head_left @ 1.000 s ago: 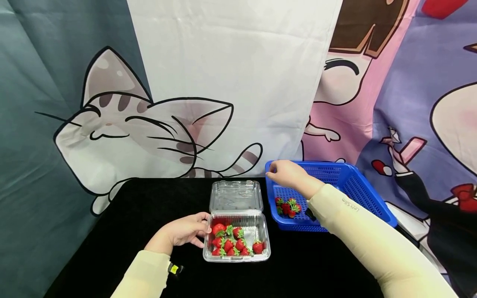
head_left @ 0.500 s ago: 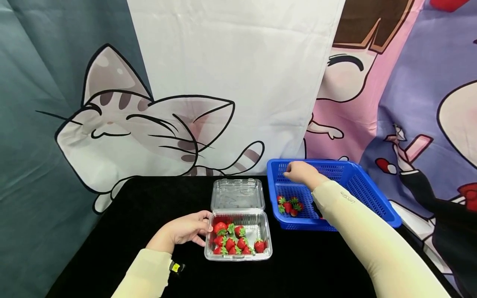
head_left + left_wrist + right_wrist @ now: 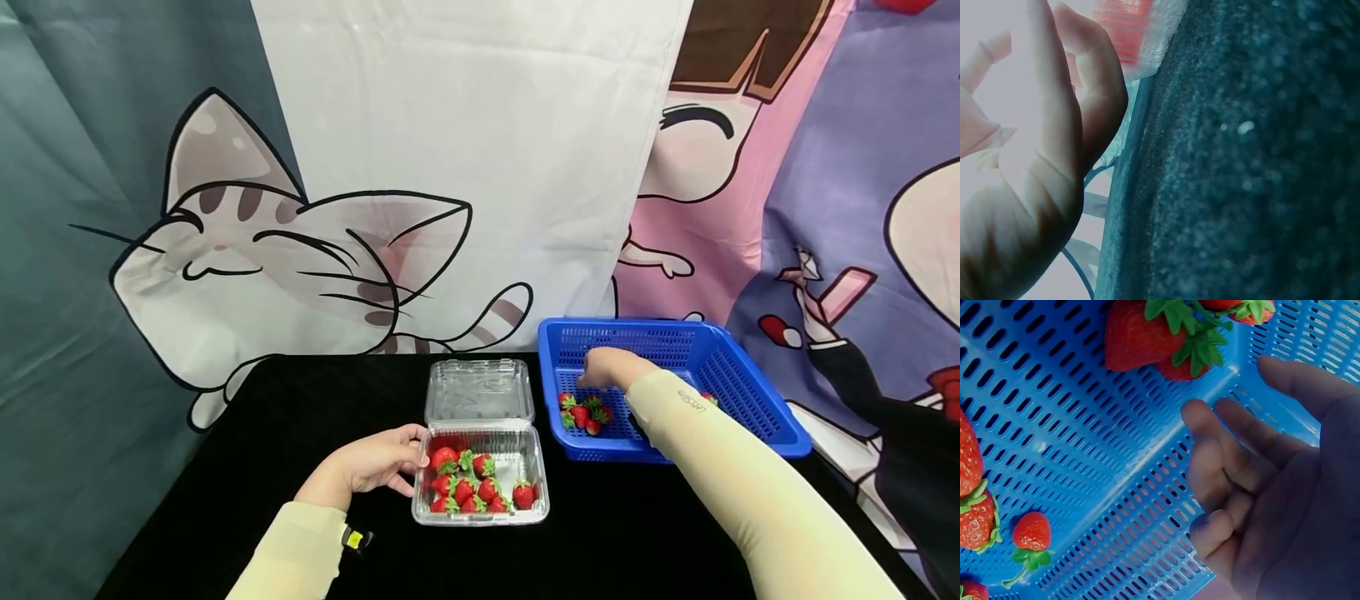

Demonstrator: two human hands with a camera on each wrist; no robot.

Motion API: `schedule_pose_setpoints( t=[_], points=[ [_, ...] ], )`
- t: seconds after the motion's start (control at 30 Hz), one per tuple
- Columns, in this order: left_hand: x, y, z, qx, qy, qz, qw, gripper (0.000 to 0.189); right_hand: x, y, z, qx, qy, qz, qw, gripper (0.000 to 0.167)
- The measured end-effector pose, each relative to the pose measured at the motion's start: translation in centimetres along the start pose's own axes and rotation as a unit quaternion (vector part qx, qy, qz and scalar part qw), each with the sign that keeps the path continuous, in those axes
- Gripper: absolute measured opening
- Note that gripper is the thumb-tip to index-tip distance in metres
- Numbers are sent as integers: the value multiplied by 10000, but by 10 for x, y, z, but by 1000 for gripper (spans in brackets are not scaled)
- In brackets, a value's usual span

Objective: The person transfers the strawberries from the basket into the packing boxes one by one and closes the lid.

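Observation:
A clear plastic clamshell box [image 3: 491,518] stands open on the black cloth, with several strawberries [image 3: 465,486] inside. My left hand [image 3: 378,465] grips its left rim, the thumb lapping over the edge. At the right is a blue perforated basket [image 3: 738,396]. Inside it, my right hand [image 3: 611,369] reaches down with thumb and fingers apart and holds nothing. The right wrist view shows its fingertips [image 3: 1197,415] close to a large strawberry [image 3: 1141,337] by the basket wall. Other strawberries lie farther along in that view, among them a small one [image 3: 1032,531].
The box's hinged lid [image 3: 480,392] lies folded back toward the printed curtain [image 3: 450,125]. Black cloth [image 3: 600,533] covers the table. The basket's raised walls surround the right hand.
My right hand has moved from above the basket's left rim rightward and down into the basket. My left hand has stayed on the box. The head view has shifted slightly.

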State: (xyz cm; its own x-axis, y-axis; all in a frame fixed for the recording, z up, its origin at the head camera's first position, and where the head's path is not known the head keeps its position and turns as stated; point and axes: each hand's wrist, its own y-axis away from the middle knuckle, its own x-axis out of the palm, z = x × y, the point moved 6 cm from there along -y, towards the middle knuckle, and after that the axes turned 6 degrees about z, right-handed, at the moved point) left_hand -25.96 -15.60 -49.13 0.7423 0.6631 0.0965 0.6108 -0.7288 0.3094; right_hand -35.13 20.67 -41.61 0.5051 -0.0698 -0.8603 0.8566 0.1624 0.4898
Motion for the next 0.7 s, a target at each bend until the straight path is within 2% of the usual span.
schedule_pose_setpoints(
  t=[0.3,0.7],
  points=[
    [0,0,0,0,14,45,10000,52,13,-1,-3,111,-149,467,9987,14],
    [0,-1,-1,-9,20,78,10000,49,17,-3,-4,40,-128,473,9988,15]
  ],
)
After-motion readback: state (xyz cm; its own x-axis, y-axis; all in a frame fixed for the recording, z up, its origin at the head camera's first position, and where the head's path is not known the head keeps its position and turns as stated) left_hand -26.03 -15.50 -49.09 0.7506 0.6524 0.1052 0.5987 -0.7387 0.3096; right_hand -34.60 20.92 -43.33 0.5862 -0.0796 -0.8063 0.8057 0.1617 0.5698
